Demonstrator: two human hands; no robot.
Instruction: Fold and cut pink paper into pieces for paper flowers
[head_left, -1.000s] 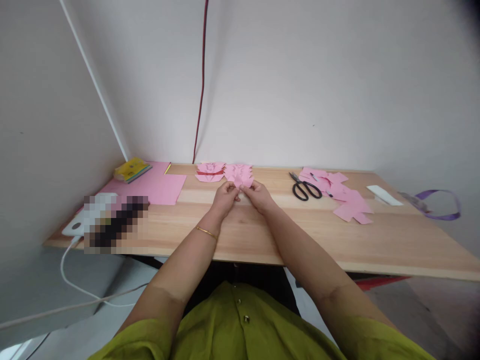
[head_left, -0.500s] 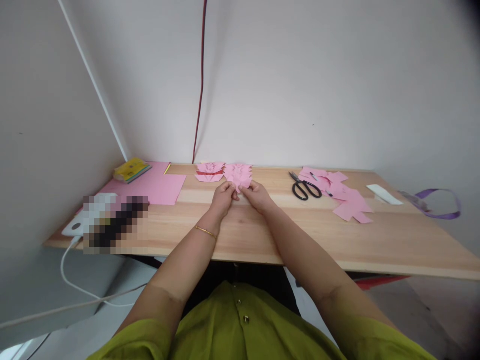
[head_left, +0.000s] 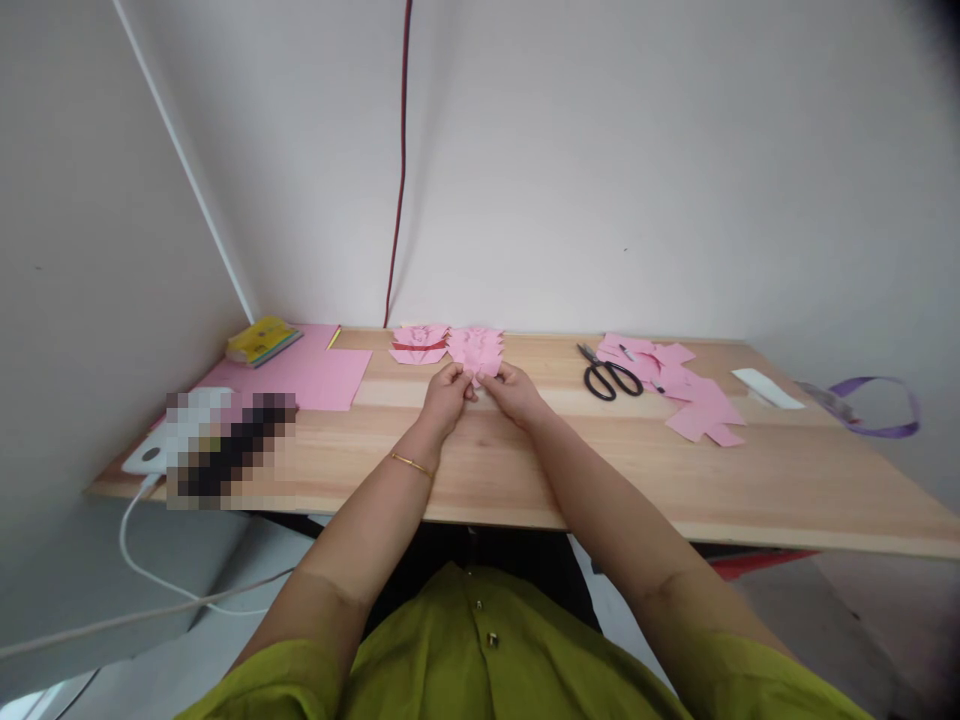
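As left hand and right hand keep pinching, paper stays.

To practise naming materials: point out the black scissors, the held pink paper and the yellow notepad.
black scissors [head_left: 604, 368], head view, where handles meet blades
held pink paper [head_left: 478, 347], head view, its upper middle
yellow notepad [head_left: 259, 337], head view, its top cover

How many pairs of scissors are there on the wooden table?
1. The black-handled scissors lie on the table, right of the right hand that pinches the folded pink paper, beside the pink paper scraps. The scraps could hide another.
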